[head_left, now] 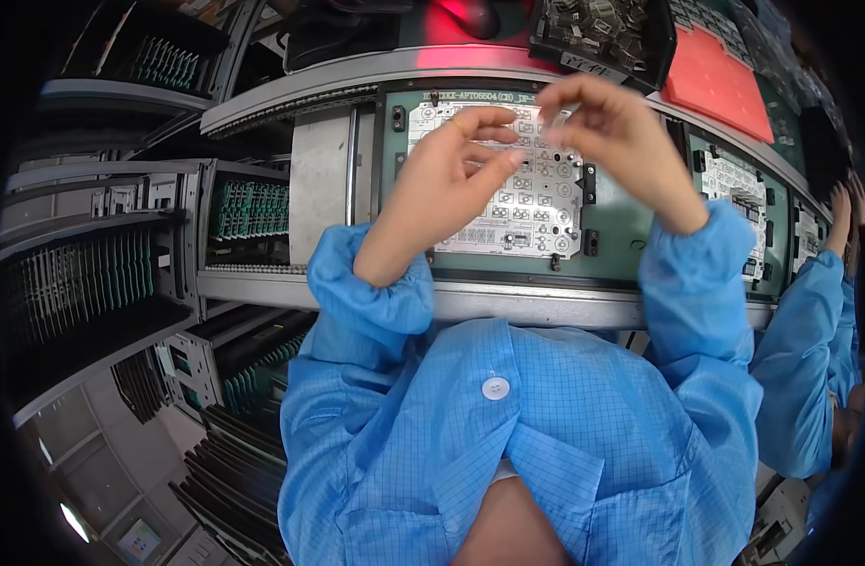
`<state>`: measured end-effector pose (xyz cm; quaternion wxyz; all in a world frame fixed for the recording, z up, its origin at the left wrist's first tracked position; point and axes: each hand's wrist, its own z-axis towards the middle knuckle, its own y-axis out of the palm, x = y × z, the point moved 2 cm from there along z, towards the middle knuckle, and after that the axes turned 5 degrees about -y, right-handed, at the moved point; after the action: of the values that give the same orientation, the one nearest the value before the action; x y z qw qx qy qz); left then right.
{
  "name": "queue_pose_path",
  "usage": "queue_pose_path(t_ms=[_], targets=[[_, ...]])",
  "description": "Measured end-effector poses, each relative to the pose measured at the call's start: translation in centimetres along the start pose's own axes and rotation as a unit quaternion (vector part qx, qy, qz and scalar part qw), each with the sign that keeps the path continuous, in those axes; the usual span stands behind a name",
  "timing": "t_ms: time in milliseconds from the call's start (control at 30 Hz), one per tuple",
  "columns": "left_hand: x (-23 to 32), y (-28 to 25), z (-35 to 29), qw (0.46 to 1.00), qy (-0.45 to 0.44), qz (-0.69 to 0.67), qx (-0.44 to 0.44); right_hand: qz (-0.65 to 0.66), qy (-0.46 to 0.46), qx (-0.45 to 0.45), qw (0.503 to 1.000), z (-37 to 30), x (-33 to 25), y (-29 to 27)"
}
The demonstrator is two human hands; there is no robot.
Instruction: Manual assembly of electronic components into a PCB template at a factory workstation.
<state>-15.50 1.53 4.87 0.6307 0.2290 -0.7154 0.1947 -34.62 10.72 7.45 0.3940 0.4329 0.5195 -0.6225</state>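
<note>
A white board [508, 231] with printed marks and rows of small parts lies in a green fixture plate [613, 236] with black clamps. Over the board's left part, my left hand [446, 184] is half curled, thumb apart from the fingers; nothing plainly shows in it. Above the upper right part, my right hand [616, 132] has its thumb and fingertips drawn together. A small pale glint shows at those fingertips, but it is too blurred to name. Both hands hide some of the board.
A black bin [602, 42] of small metal pieces stands beyond the rail, beside a pink-red tray [715, 80]. Further right is another white board [734, 193] in a fixture. A co-worker's blue sleeve [800, 349] reaches in at far right. Racks of green boards [248, 209] stand left.
</note>
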Motion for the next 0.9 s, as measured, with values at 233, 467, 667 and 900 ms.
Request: queue_pose_path(t_ms=[233, 467, 667, 900], targets=[[-1.4, 0.1, 0.6, 0.974, -0.091, -0.188, -0.088, 0.141, 0.023, 0.013, 0.99, -3.0, 1.6, 3.5], [-2.4, -0.6, -0.3, 0.976, -0.102, -0.19, -0.036, 0.146, 0.06, 0.038, 0.987, -4.3, 2.2, 4.2], [-1.4, -0.3, -0.5, 0.981, -0.088, -0.166, -0.055, 0.078, -0.018, 0.035, 0.996, -3.7, 1.6, 4.1], [-1.7, -0.1, -0.6, 0.971, -0.125, -0.194, -0.055, 0.133, 0.04, -0.018, 0.99, -4.3, 2.7, 4.4]])
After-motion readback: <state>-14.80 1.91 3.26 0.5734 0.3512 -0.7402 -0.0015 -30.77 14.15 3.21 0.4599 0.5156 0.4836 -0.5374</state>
